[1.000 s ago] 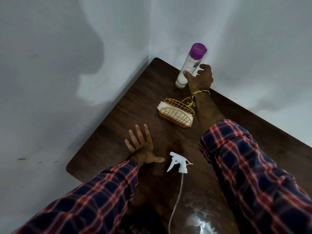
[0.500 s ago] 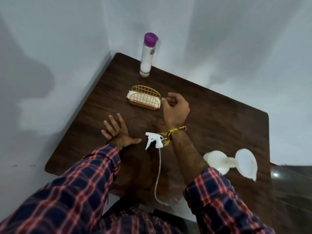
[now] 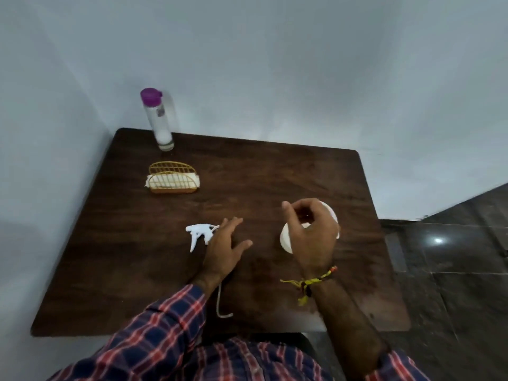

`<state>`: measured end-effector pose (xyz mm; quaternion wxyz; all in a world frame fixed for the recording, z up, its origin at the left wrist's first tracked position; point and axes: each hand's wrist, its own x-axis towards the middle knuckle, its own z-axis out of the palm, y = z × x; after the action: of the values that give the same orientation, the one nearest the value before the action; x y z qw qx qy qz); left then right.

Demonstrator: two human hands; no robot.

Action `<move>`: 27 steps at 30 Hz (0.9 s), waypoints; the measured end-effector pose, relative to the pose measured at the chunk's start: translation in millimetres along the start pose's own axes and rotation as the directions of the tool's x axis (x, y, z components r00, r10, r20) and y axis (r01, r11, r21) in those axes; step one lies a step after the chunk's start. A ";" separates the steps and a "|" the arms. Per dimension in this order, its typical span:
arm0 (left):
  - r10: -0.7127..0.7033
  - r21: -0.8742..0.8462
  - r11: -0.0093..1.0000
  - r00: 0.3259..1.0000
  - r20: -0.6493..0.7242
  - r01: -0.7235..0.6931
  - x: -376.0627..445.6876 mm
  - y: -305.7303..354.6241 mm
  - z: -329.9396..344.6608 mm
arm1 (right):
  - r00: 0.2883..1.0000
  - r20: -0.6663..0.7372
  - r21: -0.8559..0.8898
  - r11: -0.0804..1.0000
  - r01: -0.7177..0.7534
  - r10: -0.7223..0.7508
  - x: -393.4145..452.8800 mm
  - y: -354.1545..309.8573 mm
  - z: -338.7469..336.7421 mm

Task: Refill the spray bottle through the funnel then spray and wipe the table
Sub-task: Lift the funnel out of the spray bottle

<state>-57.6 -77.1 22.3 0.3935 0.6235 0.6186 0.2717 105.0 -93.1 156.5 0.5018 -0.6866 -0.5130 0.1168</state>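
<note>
A white trigger spray head (image 3: 198,232) lies on the dark wooden table (image 3: 275,171), and its thin dip tube (image 3: 219,306) trails toward me. My left hand (image 3: 224,250) rests flat and open on the table over that tube, fingertips beside the spray head. To the right, my right hand (image 3: 310,235) curls its fingers around a white funnel-shaped piece (image 3: 286,239), which it mostly hides. At the back left corner stands a clear bottle (image 3: 160,125) with a purple cap and white liquid at the bottom.
A gold wire holder (image 3: 173,178) with folded white cloth stands in front of the bottle. White walls border the table at the back and left. Dark tiled floor (image 3: 453,270) lies beyond the right edge.
My right hand moved right from beside the wire holder onto the white funnel piece. My left hand shifted right, beside the spray head. The view swung right.
</note>
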 end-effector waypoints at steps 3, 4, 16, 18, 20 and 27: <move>0.025 -0.020 1.000 0.989 0.143 -0.022 7.2 32.7 22.5 | 0.979 -0.132 -0.107 0.980 -0.168 0.154 23.8 33.5 -36.0; 0.025 -0.009 1.000 0.982 0.188 -0.024 10.4 43.0 29.6 | 0.964 -0.099 -0.183 0.947 -0.263 0.249 32.9 48.7 -45.0; -0.097 0.100 0.992 0.971 0.221 0.076 23.2 93.4 101.9 | 0.919 0.311 -0.295 0.944 -0.148 0.242 53.7 98.4 -62.7; -0.093 0.088 0.993 0.971 0.220 0.075 23.7 90.1 103.0 | 0.910 0.344 -0.286 0.949 -0.134 0.232 56.7 98.0 -62.7; -0.094 0.107 0.992 0.969 0.229 0.071 20.2 98.3 108.6 | 0.898 0.349 -0.240 0.952 -0.191 0.268 61.8 103.6 -73.9; -0.069 0.117 0.992 0.975 0.213 0.045 20.7 103.4 107.0 | 0.882 0.368 -0.228 0.949 -0.219 0.292 69.1 99.6 -79.1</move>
<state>90.2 -65.5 46.7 0.4308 0.6523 0.6039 0.1555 247.8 -78.4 137.5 0.3033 -0.7526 -0.5170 0.2725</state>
